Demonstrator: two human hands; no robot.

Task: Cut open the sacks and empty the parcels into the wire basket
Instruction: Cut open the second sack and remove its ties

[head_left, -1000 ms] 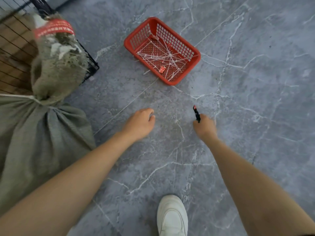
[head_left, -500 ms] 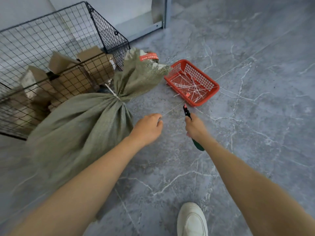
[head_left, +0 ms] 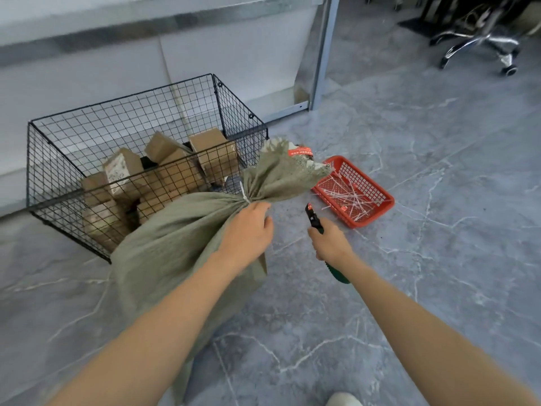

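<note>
The olive sack point(head_left: 175, 247), cinched by a white tie point(head_left: 244, 194), lies mid-frame; the left hand point(head_left: 248, 231) curls its grip on the neck, the right hand point(head_left: 330, 244) clamps a cutter point(head_left: 312, 216).

both bare arms reach forward and down from the lower corners. the left hand point(head_left: 248, 230), back up, curls its fingers round the neck of the sack point(head_left: 175, 247). the right hand point(head_left: 330, 243), near it but apart, is fisted round a cutter point(head_left: 313, 219), the tool's tip pointing away. a shoe toe point(head_left: 344, 400) shows at the bottom edge.
</note>
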